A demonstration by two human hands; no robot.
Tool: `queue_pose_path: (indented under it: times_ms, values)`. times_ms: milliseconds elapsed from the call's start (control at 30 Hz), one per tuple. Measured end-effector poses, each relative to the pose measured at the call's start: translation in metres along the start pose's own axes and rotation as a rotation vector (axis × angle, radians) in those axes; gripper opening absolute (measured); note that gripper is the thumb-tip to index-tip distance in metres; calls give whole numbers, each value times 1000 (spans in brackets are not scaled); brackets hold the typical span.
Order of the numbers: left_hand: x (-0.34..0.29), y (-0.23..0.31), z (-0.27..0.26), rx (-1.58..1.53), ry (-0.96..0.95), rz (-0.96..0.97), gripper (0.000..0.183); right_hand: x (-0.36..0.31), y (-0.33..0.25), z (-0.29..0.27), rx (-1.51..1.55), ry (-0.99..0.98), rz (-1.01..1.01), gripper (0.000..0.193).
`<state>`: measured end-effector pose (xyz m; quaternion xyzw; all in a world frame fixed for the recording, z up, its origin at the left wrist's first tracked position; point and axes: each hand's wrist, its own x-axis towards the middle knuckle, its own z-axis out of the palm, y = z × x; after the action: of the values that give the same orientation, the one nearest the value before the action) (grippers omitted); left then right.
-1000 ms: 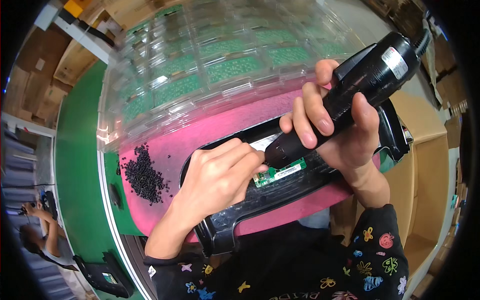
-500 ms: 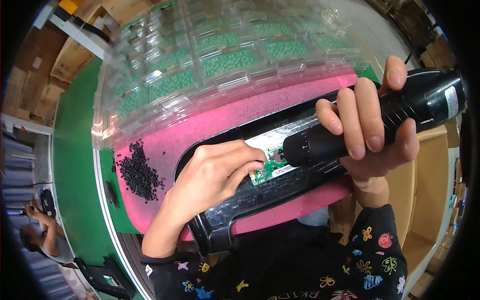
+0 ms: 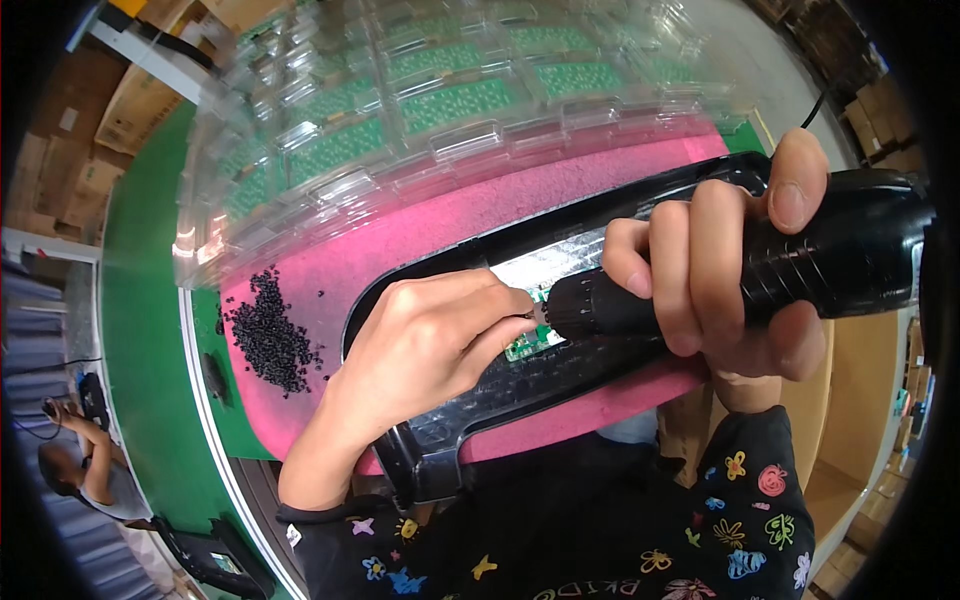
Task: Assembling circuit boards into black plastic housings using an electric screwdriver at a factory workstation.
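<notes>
My right hand (image 3: pixel 725 265) wraps round a black electric screwdriver (image 3: pixel 840 240), its nose pointing left over a small green circuit board (image 3: pixel 522 347). My left hand (image 3: pixel 430 335) is closed in a pinch right at the screwdriver's nose. Whatever sits between thumb and forefinger is too small and hidden to name. The board lies inside a long black plastic housing (image 3: pixel 480 400), beside a shiny silver plate (image 3: pixel 550 258). Fingers and screwdriver cover much of the board. The housing rests on a pink mat (image 3: pixel 400 250).
A heap of small black screws (image 3: pixel 270 340) lies on the mat's left. Behind stand stacked clear plastic trays (image 3: pixel 430 130) holding green boards. The green table (image 3: pixel 145 280) runs along the left, where another person (image 3: pixel 95 460) sits farther off. A cardboard box (image 3: pixel 860 400) is at right.
The screwdriver's nose has moved left, up to my left fingertips, and its rear end has dropped lower in view. My left hand stays pinched, almost in the same place.
</notes>
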<state>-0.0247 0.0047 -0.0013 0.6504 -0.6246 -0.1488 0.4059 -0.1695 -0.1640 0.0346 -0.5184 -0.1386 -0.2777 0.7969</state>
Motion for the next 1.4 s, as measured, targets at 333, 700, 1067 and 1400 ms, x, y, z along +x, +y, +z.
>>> queue_pose_path:
  times_ms: [333, 700, 1067, 1400]
  values:
    - [2, 1, 1, -10, 93, 20, 9, 0, -5, -9, -58, -83, -2, 46]
    - [0, 2, -2, 28, -42, -43, 8, -1, -14, -9, -505, 189, 9, 58]
    - [-8, -3, -9, 65, -177, -97, 9, 7, -1, -17, -559, 116, -67, 52]
    - [-9, 0, -11, 50, -211, -193, 8, 8, 7, -13, -496, 133, 52, 51]
